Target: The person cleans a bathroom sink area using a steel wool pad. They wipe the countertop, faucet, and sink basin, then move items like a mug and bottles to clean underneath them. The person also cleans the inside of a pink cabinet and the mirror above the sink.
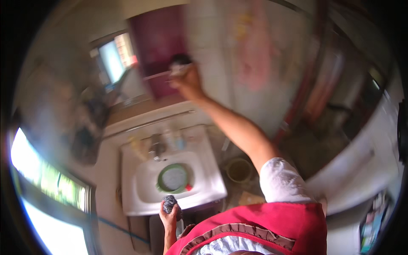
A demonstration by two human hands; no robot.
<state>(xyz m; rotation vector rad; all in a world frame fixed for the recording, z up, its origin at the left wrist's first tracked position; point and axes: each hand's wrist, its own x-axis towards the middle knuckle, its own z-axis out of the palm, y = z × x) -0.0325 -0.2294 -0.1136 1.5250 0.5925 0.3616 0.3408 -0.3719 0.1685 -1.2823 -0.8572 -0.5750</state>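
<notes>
Near the front rim of a white washbasin [207,188], my left hand [169,216] grips a dark, shiny bundle that looks like a metal scouring pad [169,204]. My right hand [188,81] is raised in front of a dark red cabinet panel [159,44], its fingers closed around a small dark and whitish object [180,62], too blurred to name. In the basin sits a green round bowl [164,188] with whitish contents, and a small red thing [188,187] lies at its right edge. Behind it stands the metal faucet [156,148].
Blurred bottles [169,138] and a yellow item [137,146] stand at the basin's back. A metal rail [159,120] runs along the wall behind. A round bucket [239,170] is on the floor to the right. Pink cloth [255,57] hangs upper right. Windows [51,181] are at left.
</notes>
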